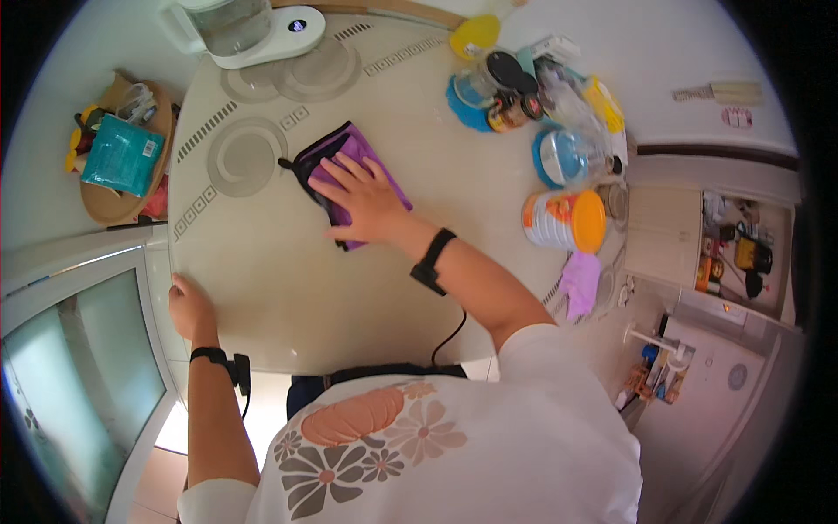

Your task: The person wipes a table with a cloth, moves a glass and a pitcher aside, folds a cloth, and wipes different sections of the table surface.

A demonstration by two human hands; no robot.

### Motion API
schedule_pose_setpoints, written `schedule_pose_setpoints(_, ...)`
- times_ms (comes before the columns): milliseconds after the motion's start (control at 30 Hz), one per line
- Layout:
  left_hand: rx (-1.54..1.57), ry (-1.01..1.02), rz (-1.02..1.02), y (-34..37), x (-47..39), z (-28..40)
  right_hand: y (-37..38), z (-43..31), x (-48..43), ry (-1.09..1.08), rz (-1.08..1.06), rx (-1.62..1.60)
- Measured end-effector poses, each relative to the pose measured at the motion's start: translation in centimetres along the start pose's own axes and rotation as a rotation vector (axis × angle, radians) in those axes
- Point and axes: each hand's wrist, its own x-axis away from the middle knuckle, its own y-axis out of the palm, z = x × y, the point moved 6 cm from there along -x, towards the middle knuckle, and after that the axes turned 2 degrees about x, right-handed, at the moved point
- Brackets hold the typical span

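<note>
A folded purple cloth with black edging (350,147) lies on the light patterned tabletop (262,281). Spread flat on top of it is my right hand (366,200), its fingers apart and pointing up and to the left; part of the cloth is hidden beneath the palm. At the table's left edge rests my left hand (191,308), fingers curled over the rim, with the fingertips hard to see. Both wrists wear black straps with cables.
A glass kettle on a white base (304,29) stands at the back left. Along the right are glass jars (481,85), a glass pitcher (566,157), a tin with an orange lid (550,219) and a lilac cloth (580,281). A loaded tray (108,206) sits left of the table.
</note>
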Motion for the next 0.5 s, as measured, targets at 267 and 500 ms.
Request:
schedule_pose_setpoints(267, -0.005, -0.032, 0.012, 0.1, -0.1, 0.2, -2.6, 13.0, -3.6, 0.716, 0.394, 0.339)
schedule_pose_setpoints(500, -0.055, -0.028, 0.004, 0.6, -0.9, -1.2, -5.8, 23.0, -13.6, 1.097, 0.475, 0.198)
